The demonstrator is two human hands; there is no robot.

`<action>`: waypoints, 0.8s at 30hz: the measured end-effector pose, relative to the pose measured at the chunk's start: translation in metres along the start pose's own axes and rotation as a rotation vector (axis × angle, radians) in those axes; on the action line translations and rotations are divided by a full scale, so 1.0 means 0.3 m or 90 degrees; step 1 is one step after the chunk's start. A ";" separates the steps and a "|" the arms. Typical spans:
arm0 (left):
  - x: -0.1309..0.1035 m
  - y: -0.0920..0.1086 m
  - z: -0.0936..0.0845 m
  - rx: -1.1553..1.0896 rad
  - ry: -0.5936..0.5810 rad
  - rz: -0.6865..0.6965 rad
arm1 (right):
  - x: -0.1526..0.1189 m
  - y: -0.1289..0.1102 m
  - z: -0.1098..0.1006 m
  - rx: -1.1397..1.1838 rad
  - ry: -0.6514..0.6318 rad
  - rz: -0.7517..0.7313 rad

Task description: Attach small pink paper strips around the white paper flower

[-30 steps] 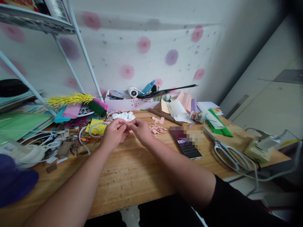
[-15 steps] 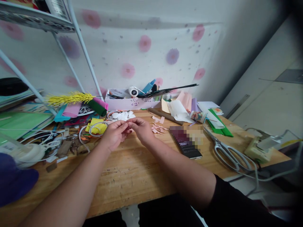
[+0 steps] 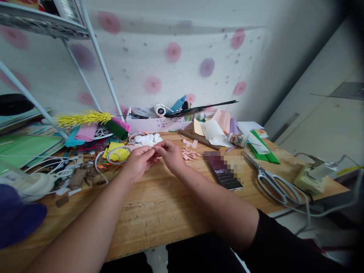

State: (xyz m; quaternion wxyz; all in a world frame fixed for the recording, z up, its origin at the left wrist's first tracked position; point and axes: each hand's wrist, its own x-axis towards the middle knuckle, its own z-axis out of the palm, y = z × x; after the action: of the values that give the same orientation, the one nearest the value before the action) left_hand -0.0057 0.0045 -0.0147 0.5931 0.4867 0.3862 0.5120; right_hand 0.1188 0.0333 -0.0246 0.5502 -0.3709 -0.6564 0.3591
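Left hand (image 3: pixel 139 161): left of phone, slightly lower than earlier, fingertips pinched; cannot tell on what.
Right hand (image 3: pixel 170 154): pinched against left fingertips; contents hidden.
Pink strips (image 3: pixel 191 154): just left of phone.
Phone (image 3: pixel 223 171): scissors (image 3: pixel 269 178) right, bare wood nearside.

A home craft corner: a wooden table (image 3: pixel 159 212) is standing before a flower-printed wall covering (image 3: pixel 187 57), with coloured paper (image 3: pixel 87 132) and large scissors (image 3: pixel 267 178) lying on the table.
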 end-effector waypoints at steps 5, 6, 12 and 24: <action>-0.004 0.014 0.016 -0.072 0.007 0.023 | -0.013 -0.027 0.008 0.017 0.014 -0.083; -0.003 0.015 0.019 -0.093 0.011 0.036 | -0.016 -0.032 0.011 0.020 0.006 -0.098; 0.000 0.013 0.019 -0.134 0.025 0.056 | -0.021 -0.033 0.025 0.068 -0.011 -0.089; 0.007 0.019 0.012 -0.105 0.054 0.082 | -0.018 -0.006 0.024 0.130 -0.050 -0.049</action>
State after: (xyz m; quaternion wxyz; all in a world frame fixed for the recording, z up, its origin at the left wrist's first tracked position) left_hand -0.0030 0.0061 -0.0082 0.5803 0.4376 0.3353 0.5994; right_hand 0.1121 0.0272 -0.0265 0.5722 -0.2733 -0.6511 0.4170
